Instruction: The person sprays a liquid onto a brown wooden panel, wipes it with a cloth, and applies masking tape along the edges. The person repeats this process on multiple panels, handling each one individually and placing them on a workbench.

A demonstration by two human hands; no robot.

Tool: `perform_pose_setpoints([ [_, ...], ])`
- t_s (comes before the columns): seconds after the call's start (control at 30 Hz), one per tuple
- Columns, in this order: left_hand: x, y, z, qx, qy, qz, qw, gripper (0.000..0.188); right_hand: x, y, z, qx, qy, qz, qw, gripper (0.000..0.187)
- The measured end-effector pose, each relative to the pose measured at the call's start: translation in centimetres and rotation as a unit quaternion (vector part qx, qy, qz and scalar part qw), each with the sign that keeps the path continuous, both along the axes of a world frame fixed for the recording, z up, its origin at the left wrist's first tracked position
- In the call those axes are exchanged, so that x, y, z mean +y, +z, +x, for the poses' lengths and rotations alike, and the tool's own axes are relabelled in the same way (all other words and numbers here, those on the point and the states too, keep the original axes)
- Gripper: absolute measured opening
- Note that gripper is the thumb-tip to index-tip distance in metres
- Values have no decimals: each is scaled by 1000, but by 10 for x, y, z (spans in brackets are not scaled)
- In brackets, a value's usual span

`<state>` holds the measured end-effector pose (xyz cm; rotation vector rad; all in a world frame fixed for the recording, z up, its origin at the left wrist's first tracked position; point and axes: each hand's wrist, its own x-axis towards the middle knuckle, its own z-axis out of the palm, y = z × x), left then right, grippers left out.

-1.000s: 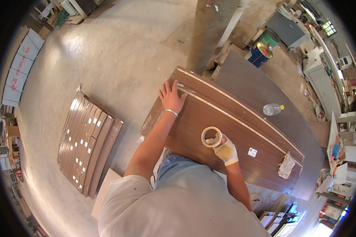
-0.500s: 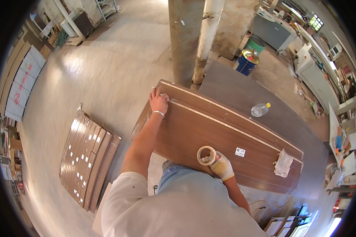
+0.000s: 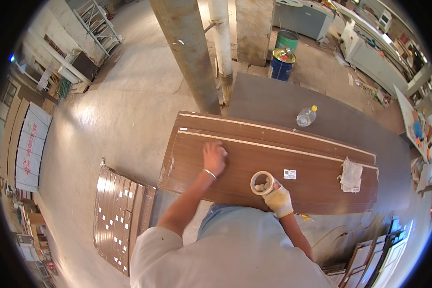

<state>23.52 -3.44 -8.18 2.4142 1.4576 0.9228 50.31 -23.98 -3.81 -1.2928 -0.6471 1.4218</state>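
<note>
- The left hand (image 3: 214,157) is bare, with a bangle at the wrist; its fingers curl down and press on the face of a long brown wooden panel (image 3: 317,185), close to its left end.
- The right hand (image 3: 277,199) wears a pale work glove; its fingers poke through the core of a roll of tape (image 3: 262,183), pinching the ring from inside, just above the panel's near edge.
- The panel lies flat on a dark counter (image 3: 283,103), with a second, similar board (image 3: 273,130) behind it.
- The panel looks stiff, smooth-faced and fairly heavy; it is probably best gripped along its long edges, with both hands well apart.
- The tape roll looks light and rigid, easy to hold by its core.
- A crumpled rag (image 3: 351,174) rests on the panel's right end; a clear plastic bottle (image 3: 306,116) lies on the counter beyond.
</note>
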Motion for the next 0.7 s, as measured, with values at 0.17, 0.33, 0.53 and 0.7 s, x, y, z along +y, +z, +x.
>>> perform_pose_setpoints([
  [0.17,-90,22,56,-49,-85,-15,995,13,7,26,0,273,-52,56,959,38],
  [0.33,-93,72,58,-247,-101,-294,918,20,13,79,-1,31,7,50,998,24],
  [0.53,-98,154,60,-271,-183,-243,913,28,13,129,-11,-56,56,34,996,18],
  [0.7,-114,194,71,-269,-201,-208,919,31,12,138,-16,-251,80,92,960,29],
])
